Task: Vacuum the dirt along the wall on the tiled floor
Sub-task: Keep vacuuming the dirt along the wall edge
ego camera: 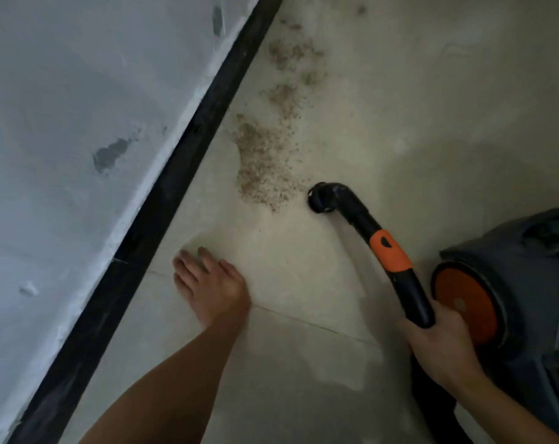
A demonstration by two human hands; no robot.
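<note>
fingers of right hand [440,346] gripping black-orange vacuum wand [388,251], left hand [214,286] spread loose, tan gritty dirt [262,161] beside nozzle [321,197]

Two hands, left hand [209,285] and right hand [438,344] — one vacuum wand [364,222], one vacuum canister [512,261], roughly four dirt patches [262,161]

tiled floor [432,123] bears scattered dirt [259,161] by the black skirting [182,161], and a vacuum cleaner [512,267].

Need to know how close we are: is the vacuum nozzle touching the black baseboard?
Apart. The head view shows the nozzle out on the floor, with the dirt patch lying between it and the baseboard.
</note>
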